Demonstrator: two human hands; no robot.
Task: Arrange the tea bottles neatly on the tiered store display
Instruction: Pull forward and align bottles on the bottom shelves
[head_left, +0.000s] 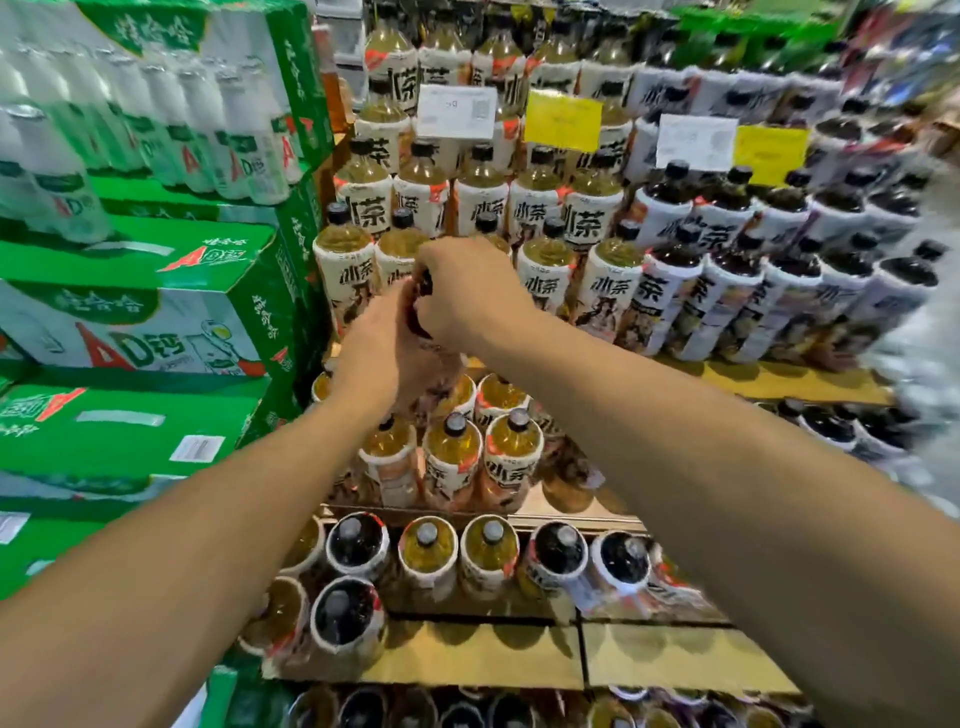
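1. Both hands meet in front of the middle tier of the tiered display (675, 657) and grip one dark bottle (422, 306) between them.
2. The right hand (467, 293) curls over the bottle's top and shoulder. The left hand (387, 358) wraps around its body from the lower left.
3. Only a narrow strip of the dark bottle shows between the fingers: near-black liquid and a dark top. Its label is hidden.
4. The dark bottle sits just in front of a row of yellow-tea bottles (545, 270). I cannot tell whether it rests on a shelf.
5. The yellow-tea bottles are clear plastic with pale golden liquid, black caps and cream labels bearing large black characters and orange patches. They fill the left half of the upper tiers.
6. The dark-tea bottles (670, 291) have the same shape, near-black liquid and paler, whitish labels. They fill the right half.
7. On the lower steps, mixed bottles (426, 551) of both kinds stand in uneven rows with bare golden board in front of them.
8. A white price card (457, 111) and a yellow price card (563, 120) stand among the upper rows.
9. Green cartons (140, 291) are stacked just left of the display.
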